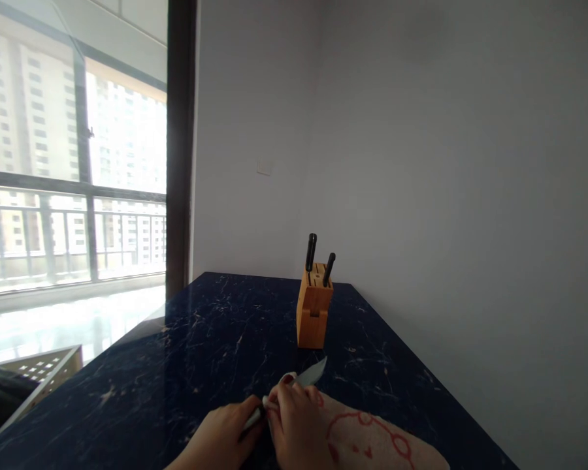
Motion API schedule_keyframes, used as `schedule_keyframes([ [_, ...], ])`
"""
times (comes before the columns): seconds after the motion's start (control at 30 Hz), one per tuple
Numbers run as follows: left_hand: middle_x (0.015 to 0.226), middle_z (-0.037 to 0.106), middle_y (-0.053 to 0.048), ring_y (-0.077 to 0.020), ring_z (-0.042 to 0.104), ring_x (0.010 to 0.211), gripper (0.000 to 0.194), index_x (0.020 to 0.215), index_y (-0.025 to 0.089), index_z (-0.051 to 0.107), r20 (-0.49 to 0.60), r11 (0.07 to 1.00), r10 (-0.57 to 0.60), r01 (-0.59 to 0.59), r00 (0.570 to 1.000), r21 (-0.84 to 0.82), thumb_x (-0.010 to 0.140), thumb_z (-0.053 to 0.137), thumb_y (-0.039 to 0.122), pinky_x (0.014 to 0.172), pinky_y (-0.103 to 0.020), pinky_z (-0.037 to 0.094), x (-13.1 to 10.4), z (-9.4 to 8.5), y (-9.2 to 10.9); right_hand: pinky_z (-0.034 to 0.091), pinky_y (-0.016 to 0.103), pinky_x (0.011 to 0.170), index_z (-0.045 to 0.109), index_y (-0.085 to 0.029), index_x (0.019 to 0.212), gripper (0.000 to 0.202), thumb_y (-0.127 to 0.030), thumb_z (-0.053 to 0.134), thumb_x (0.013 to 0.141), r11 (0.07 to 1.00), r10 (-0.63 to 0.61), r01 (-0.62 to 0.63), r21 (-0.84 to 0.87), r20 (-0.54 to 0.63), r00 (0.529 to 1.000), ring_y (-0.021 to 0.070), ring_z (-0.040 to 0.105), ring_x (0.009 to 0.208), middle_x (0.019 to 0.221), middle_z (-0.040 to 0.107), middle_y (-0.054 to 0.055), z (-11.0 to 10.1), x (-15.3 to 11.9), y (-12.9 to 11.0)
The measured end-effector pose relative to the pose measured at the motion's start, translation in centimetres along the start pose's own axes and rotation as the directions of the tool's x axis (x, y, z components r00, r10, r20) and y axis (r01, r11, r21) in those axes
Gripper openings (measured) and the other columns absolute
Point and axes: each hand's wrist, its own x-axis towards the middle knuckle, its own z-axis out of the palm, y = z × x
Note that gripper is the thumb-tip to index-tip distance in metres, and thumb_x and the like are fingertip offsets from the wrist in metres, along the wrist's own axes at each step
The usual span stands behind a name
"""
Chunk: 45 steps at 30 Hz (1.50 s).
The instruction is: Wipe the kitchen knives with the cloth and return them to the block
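Note:
A knife (313, 372) points away from me to the right, with its blade tip showing beyond my fingers. My left hand (228, 427) is wrapped round its handle. My right hand (296, 421) is closed over the blade near the handle, pinching a white cloth with a red pattern (372, 434) against it. The cloth trails to the right across the tabletop, and part of it shows behind my right fingers. Just past the blade tip stands a wooden knife block (313, 320), upright, with two black-handled knives (311, 251) in its slots.
The dark blue marble-patterned table (215, 333) runs to the wall (421, 196), which borders it at the back and right. At the lower left a chair with a perforated back (42, 369) stands by the table. Beyond are a dark frame (180, 143) and large windows (122, 143).

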Motion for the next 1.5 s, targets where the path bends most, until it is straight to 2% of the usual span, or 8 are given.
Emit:
schedule_keyframes([
  [0.2,0.088,0.067,0.0,-0.0167,0.063,0.082,0.018,0.093,0.025,0.053,-0.012,1.0,0.01,-0.01,1.0,-0.01,0.083,0.039,0.029,0.068,-0.022,0.041,-0.1,0.3,-0.3,0.026,0.032,0.073,0.052,-0.022,0.083,0.021,-0.004,0.044,0.076,0.995,0.048,-0.047,-0.091,0.009,0.999,0.0183,0.053,0.081,0.084,0.061,0.0,-0.6,0.5,0.3],
  [0.4,0.095,0.067,-0.001,-0.0168,0.062,0.087,0.021,0.099,0.026,0.052,-0.018,1.0,0.001,-0.001,1.0,-0.02,0.084,0.038,0.03,0.072,-0.022,0.041,-0.2,0.5,-0.4,0.026,0.03,0.07,0.052,-0.022,0.081,0.018,-0.006,0.047,0.073,0.998,-0.066,0.067,-0.01,0.068,0.995,0.0163,0.052,0.076,0.08,0.06,-0.001,-0.4,-0.1,-0.2],
  [0.67,0.088,0.067,-0.001,-0.0172,0.062,0.082,0.019,0.093,0.025,0.053,-0.034,1.0,-0.006,0.005,0.999,-0.008,0.085,0.036,0.029,0.068,-0.023,0.041,-0.4,0.3,-0.1,0.025,0.03,0.069,0.053,-0.021,0.081,0.018,-0.007,0.042,0.079,0.976,0.167,-0.165,-0.14,0.002,0.986,0.0161,0.055,0.073,0.075,0.062,0.0,-1.8,1.2,2.6],
  [1.0,0.087,0.067,-0.001,-0.0167,0.062,0.081,0.02,0.096,0.025,0.052,-0.014,1.0,-0.005,0.004,1.0,-0.029,0.085,0.036,0.03,0.068,-0.022,0.04,-0.5,0.1,0.0,0.024,0.031,0.068,0.052,-0.022,0.082,0.012,-0.014,0.043,0.084,0.921,0.179,-0.222,-0.321,-0.157,0.971,0.0197,0.055,0.078,0.076,0.062,0.003,-3.1,2.2,6.6],
  [1.1,0.087,0.067,-0.001,-0.0173,0.062,0.081,0.021,0.096,0.025,0.053,-0.033,1.0,-0.005,0.005,0.999,-0.03,0.085,0.036,0.03,0.069,-0.023,0.041,-0.5,0.2,-0.1,0.025,0.032,0.071,0.052,-0.022,0.081,0.012,-0.012,0.046,0.08,0.946,0.141,-0.171,-0.276,-0.127,0.982,0.0202,0.054,0.082,0.079,0.061,0.003,-2.7,2.0,5.8],
  [1.33,0.089,0.068,-0.002,-0.0169,0.062,0.083,0.019,0.094,0.024,0.054,-0.058,0.999,-0.035,0.032,0.998,-0.043,0.083,0.039,0.027,0.069,-0.022,0.04,-0.1,0.6,-0.5,0.025,0.031,0.076,0.051,-0.023,0.079,0.016,-0.008,0.048,0.076,0.997,0.005,-0.001,-0.072,0.054,0.999,0.0175,0.05,0.08,0.081,0.06,-0.003,-1.2,0.5,0.8],
  [1.43,0.088,0.068,-0.002,-0.0176,0.062,0.082,0.017,0.092,0.023,0.054,-0.059,0.998,-0.032,0.03,0.998,-0.049,0.082,0.041,0.027,0.068,-0.022,0.04,-0.1,0.5,-0.5,0.025,0.031,0.073,0.051,-0.023,0.082,0.016,-0.009,0.047,0.077,0.996,-0.074,0.079,-0.041,0.098,0.992,0.017,0.05,0.079,0.082,0.06,-0.003,-1.0,0.2,0.4],
  [1.5,0.084,0.067,-0.001,-0.017,0.063,0.079,0.016,0.089,0.024,0.055,-0.055,0.997,-0.033,0.029,0.998,-0.075,0.082,0.041,0.027,0.066,-0.021,0.04,-0.2,0.3,-0.4,0.024,0.031,0.072,0.052,-0.023,0.082,0.017,-0.008,0.046,0.077,0.994,-0.072,0.079,-0.079,0.086,0.994,0.0172,0.05,0.078,0.082,0.061,-0.002,-1.3,0.5,0.8],
])
